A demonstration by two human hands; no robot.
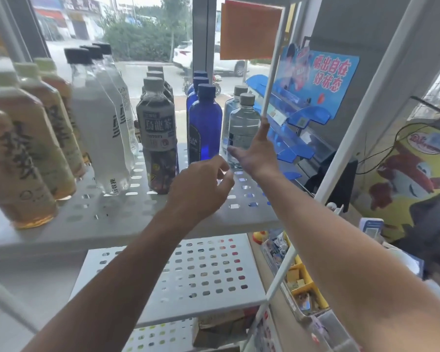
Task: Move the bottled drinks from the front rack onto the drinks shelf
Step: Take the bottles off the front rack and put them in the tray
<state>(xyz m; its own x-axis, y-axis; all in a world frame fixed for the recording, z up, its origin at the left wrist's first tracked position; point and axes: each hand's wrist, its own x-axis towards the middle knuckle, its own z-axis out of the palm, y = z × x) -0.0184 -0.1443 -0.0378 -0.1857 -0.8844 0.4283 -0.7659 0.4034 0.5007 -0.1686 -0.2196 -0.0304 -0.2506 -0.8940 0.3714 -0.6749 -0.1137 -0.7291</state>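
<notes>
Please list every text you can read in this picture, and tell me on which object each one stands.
"烏龍茶": dark tea bottle.
"回收我": base of the white bottle.
"LSA", "DA" (cut off): cobalt blue bottle.
"喝出自在 好状态": blue poster.
Amber bottles: large brush characters, too blurred to read.
Clear water bottle label: too small to read.
Orange sign: no text visible.

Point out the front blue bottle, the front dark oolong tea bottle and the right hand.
front blue bottle (205,125): head view, on the blue body below the shoulder.
front dark oolong tea bottle (158,128): head view, on the grey label.
right hand (253,151): head view, on the back of the hand.
</notes>
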